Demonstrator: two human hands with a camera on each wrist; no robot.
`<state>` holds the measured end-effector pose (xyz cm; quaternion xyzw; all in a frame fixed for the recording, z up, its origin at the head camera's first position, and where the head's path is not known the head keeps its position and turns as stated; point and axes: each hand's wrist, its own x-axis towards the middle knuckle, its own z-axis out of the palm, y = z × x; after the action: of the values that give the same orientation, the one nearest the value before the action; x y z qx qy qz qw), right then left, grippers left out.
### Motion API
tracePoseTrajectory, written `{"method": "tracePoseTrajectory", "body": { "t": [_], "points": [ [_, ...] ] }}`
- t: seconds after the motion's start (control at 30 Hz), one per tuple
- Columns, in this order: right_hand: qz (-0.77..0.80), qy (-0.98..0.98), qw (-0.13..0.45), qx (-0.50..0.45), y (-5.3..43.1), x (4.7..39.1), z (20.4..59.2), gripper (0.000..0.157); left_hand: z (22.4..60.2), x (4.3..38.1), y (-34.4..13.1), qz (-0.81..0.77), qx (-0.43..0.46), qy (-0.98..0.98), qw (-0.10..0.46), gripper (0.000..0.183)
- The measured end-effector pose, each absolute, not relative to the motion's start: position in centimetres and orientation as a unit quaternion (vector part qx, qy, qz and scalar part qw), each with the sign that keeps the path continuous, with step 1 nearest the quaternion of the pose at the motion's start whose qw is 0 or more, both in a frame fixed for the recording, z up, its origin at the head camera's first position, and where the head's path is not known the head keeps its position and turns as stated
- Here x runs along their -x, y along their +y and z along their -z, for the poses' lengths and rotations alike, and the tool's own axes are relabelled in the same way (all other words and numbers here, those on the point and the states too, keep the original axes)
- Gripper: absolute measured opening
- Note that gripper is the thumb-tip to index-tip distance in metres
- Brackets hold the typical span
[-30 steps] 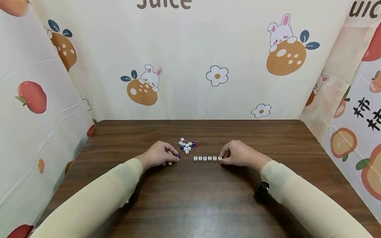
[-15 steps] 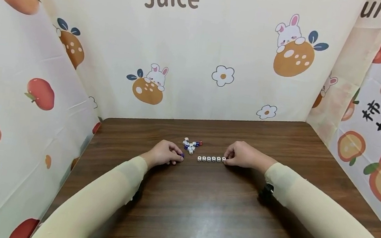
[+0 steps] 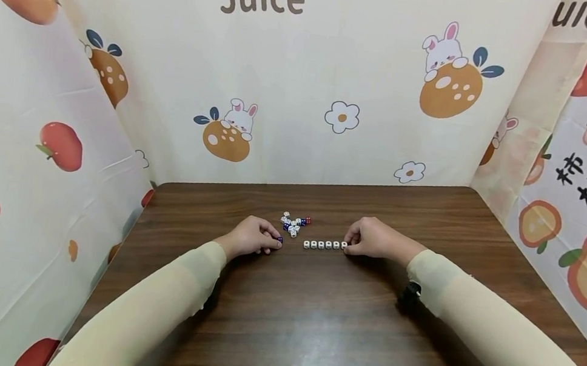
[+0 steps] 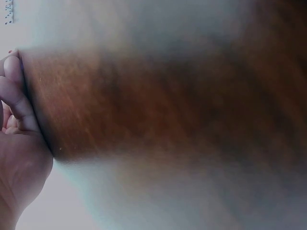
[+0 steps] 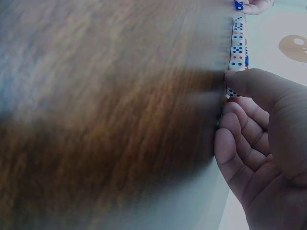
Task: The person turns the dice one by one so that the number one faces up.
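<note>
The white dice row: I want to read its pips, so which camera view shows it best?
Right wrist: pips on the white dice row show close up, though the right hand covers part. Head: the entire row, but tiny. Left wrist: only dotted white shapes, perhaps dice.

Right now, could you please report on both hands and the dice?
Left hand pinches blue die. Right hand pinches end die of white row. Dice cluster beyond, seemingly not blocking.
</note>
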<state>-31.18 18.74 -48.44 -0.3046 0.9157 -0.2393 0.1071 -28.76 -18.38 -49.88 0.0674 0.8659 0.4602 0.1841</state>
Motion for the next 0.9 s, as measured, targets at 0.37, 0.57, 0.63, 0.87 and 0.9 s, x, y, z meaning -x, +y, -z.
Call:
{"method": "tracePoseTrajectory", "body": {
  "t": [0.37,0.57,0.63,0.87,0.9],
  "points": [
    [0.241,0.915,0.104,0.305,18.7,31.4,48.5,0.008,49.7,28.8,-18.3,-0.463,-0.07,0.864,0.183,0.017],
    [0.237,0.917,0.102,0.303,18.7,31.3,48.5,0.008,49.9,28.9,-18.3,-0.462,-0.07,0.865,0.183,0.017],
    [0.236,0.917,0.108,0.302,18.7,31.4,48.5,0.008,50.0,28.9,-18.3,-0.461,-0.07,0.866,0.183,0.016],
    [0.231,0.908,0.174,0.302,19.2,31.9,46.9,0.009,49.9,28.8,-18.2,-0.458,-0.072,0.867,0.183,0.016],
    [0.23,0.907,0.185,0.301,19.2,32.1,46.5,0.011,49.9,28.8,-18.2,-0.459,-0.073,0.867,0.182,0.016]
  ]
}}
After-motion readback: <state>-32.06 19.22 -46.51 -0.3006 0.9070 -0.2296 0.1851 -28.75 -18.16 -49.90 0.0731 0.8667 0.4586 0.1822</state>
